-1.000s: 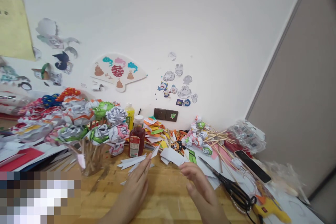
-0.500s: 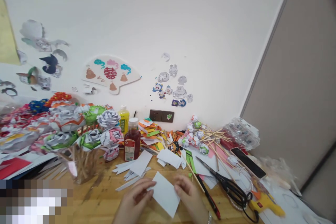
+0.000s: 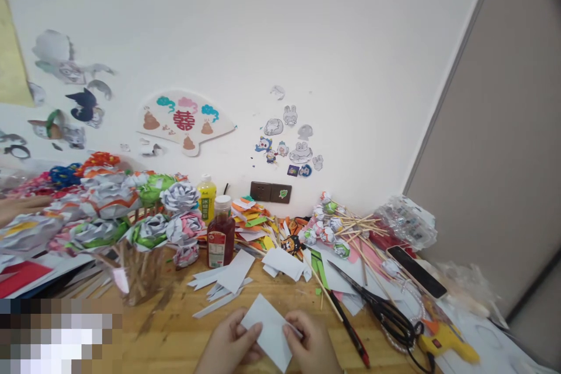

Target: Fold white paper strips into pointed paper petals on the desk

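A white square of paper (image 3: pixel 272 327) is held turned corner-up just above the wooden table (image 3: pixel 175 339). On its left edge my left hand (image 3: pixel 232 336) pinches it, thumb on top and fingers beneath. My right hand (image 3: pixel 309 339) grips the opposite edge between thumb and bent fingers. Beyond the sheet lie cut white paper strips (image 3: pixel 234 272) and a small stack of white paper pieces (image 3: pixel 284 263). To the right of my right hand are a red-and-black pen (image 3: pixel 350 330) and a thin wooden stick (image 3: pixel 322 283).
Paper flowers (image 3: pixel 149 231) stand in a clear container at left. Behind the strips are a red-brown bottle (image 3: pixel 221 236) and a yellow bottle (image 3: pixel 205 196). Black scissors (image 3: pixel 385 312), a phone (image 3: pixel 416 272) and a yellow glue gun (image 3: pixel 451 343) lie at right. Part of another person's arm (image 3: pixel 21 207) shows at far left.
Both hands have drawn the paper slightly lower and closer together, and the left thumb now presses over its face. An arm has appeared behind the flowers at far left.
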### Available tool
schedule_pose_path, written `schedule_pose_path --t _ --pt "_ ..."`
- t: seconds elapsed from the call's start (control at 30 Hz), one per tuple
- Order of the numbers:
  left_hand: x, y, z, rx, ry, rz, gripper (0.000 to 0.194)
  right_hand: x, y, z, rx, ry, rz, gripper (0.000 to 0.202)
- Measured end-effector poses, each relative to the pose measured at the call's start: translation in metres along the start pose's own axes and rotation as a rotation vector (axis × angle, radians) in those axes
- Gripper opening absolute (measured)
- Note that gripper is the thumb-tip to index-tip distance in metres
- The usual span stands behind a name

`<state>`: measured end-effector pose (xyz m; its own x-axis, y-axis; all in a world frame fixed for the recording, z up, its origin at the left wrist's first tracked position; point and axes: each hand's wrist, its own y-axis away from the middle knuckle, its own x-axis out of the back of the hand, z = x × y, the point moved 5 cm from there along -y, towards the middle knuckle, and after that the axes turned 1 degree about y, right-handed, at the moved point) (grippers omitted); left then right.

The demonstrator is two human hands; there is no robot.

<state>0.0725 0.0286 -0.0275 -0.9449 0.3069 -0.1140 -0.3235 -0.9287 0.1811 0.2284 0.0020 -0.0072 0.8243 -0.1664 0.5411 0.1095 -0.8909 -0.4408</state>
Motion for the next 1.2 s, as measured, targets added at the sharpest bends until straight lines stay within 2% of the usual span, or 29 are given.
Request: schedule_pose_path --t 0.07,0.2,0.27,0.33,0.4,0.47,0.63,0.73,1.0,1.2 --pt "-0.001 0.001 -0.004 0.028 0.013 -0.008 0.056 0.004 0.001 -0.014 0.194 0.138 0.03 0.022" --pt "-0.002 -0.003 -0.018 0.112 0.174 -0.015 0.06 0.004 0.006 -0.041 0.634 0.312 0.016 0.042" --pt "-0.003 -0.006 -0.024 0.177 0.253 -0.034 0.063 0.002 0.007 -0.047 0.747 0.365 0.007 0.042" --pt "-0.004 -0.007 -0.023 0.175 0.272 -0.062 0.064 0.0 0.007 -0.048 0.772 0.393 -0.011 0.039" --pt "-0.005 -0.005 -0.016 0.12 0.229 -0.095 0.062 -0.003 0.007 -0.046 0.735 0.348 -0.047 0.038" --pt "-0.007 -0.002 -0.01 0.079 0.162 -0.12 0.061 -0.004 0.007 -0.038 0.604 0.232 -0.077 0.04" --pt "-0.013 0.005 -0.003 0.031 0.037 -0.133 0.055 -0.013 0.006 0.001 0.002 -0.143 -0.096 0.047" --pt "-0.013 0.005 -0.002 0.022 0.005 -0.136 0.052 -0.019 0.006 0.012 -0.22 -0.313 -0.112 0.041" --pt "-0.006 -0.003 -0.008 0.027 0.029 -0.121 0.056 -0.012 0.0 0.009 -0.341 -0.47 -0.063 0.03" --pt "-0.006 -0.003 -0.009 0.018 0.001 -0.145 0.056 -0.014 -0.001 0.01 -0.314 -0.564 -0.097 0.027"
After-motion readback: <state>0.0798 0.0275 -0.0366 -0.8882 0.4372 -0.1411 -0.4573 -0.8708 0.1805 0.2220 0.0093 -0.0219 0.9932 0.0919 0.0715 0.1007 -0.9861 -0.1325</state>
